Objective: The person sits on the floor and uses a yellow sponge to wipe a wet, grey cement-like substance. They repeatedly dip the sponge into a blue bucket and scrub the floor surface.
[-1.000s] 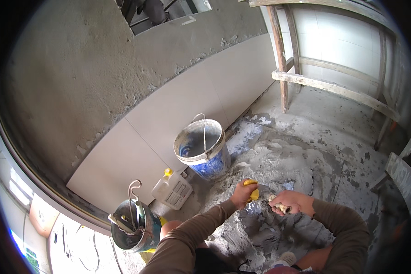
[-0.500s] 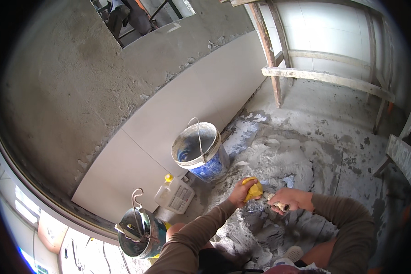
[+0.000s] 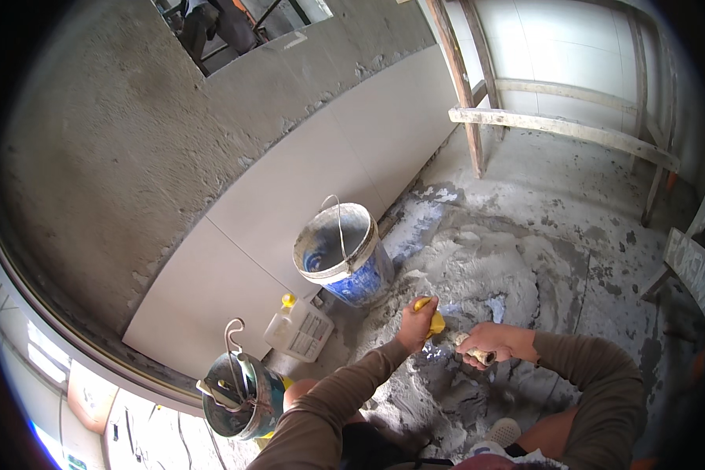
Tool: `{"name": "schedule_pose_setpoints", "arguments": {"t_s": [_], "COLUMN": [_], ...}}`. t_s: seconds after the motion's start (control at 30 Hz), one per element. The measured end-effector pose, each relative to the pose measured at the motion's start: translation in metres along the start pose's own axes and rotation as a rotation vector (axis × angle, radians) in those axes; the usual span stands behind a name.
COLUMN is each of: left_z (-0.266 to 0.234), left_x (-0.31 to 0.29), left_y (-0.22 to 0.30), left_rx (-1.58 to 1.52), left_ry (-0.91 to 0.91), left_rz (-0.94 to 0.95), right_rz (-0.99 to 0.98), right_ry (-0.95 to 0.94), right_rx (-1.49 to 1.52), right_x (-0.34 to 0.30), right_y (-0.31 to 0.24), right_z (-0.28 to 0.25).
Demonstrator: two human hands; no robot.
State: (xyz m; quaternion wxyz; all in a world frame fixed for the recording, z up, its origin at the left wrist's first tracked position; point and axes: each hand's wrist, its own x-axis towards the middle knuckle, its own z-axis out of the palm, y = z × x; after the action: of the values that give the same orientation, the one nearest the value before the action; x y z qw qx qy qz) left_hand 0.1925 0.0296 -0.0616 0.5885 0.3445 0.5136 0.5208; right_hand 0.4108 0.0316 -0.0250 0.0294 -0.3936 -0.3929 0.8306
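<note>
While our left hand (image 3: 417,323) curled around a yellow object (image 3: 437,323), we gripped what looked like a crusted handle (image 3: 488,359) in our right hand (image 3: 493,341) beside it, above gray mortar (image 3: 474,270).

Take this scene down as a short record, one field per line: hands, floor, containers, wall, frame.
Left hand: closed on a yellow object, kind unclear
Right hand: gripping a pale, rounded, grime-crusted handle
Floor: grey mortar-like heap
Containers: blue bucket with whitish rim; translucent white jug, yellow cap; dark-green bucket of tools
Wall: rough grey plaster above smooth pale panels
Frame: weathered wooden bars
</note>
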Motion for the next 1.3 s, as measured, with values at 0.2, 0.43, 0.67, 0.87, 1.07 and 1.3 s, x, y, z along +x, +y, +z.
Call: {"name": "schedule_pose_setpoints", "arguments": {"t_s": [0.2,0.43,0.67,0.87,1.07,1.3], "left_z": [-0.005,-0.003,-0.029,-0.030,-0.033,-0.076], "left_x": [0.000,-0.017,-0.021,-0.026,-0.041,-0.055], "left_y": [-0.002,0.027,0.025,0.033,0.034,0.116], "left_rx": [0.055,0.195,0.313,0.356,0.171,0.112], "left_ry": [-0.024,-0.210,-0.242,-0.231,-0.211,-0.142], "left_rz": [0.053,0.159,0.176,0.121,-0.146,0.014], "right_rz": [-0.001,-0.051,-0.060,-0.030,-0.018,-0.097], "right_ry": [0.028,0.091,0.113,0.190,0.266,0.319], "right_rx": [-0.024,-0.118,-0.225,-0.290,-0.276,-0.056], "right_x": [0.000,-0.001,0.007,-0.002,-0.029,-0.069], "right_y": [0.003,0.003,0.002,-0.008,-0.009,-0.008], "right_z": [0.003,-0.002,-0.001,-0.002,0.008,0.020]}}
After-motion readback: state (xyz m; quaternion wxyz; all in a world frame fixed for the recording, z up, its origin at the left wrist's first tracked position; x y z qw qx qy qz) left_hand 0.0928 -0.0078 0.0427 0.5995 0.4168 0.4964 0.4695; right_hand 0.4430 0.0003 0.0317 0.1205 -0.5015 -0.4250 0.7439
